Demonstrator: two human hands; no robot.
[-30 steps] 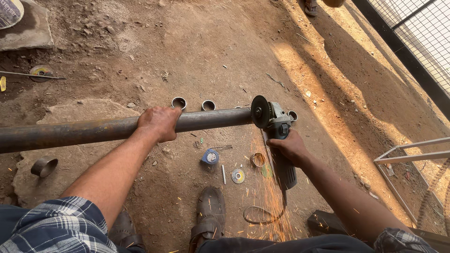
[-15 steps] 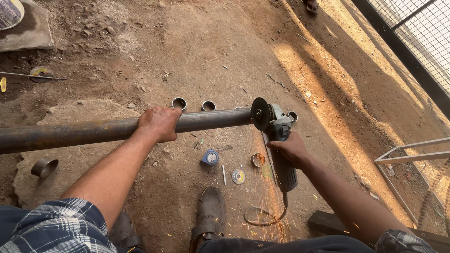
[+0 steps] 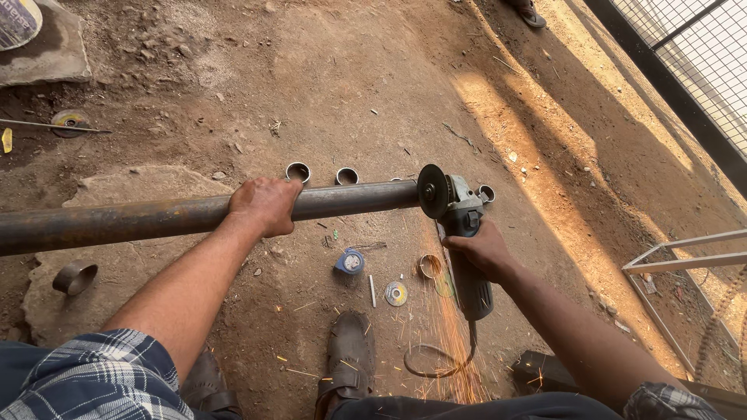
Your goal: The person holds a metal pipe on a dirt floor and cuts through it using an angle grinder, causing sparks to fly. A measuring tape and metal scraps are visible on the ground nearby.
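Left hand (image 3: 264,204) wrapped over the rusty steel pipe (image 3: 156,219) at frame centre-left, clamped down; right hand (image 3: 484,253) closed round the angle grinder (image 3: 459,233) body, disc at the pipe's right end. Changed since a second ago — little; hands and pipe sit the same, sparks (image 3: 447,342) keep falling lower centre, so the cut looks ongoing. Below the pipe: round blue tape measure (image 3: 351,261); flat disc with bright label (image 3: 396,293); cut rings (image 3: 297,171) just above the pipe; white printed bucket (image 3: 15,19) upper left.
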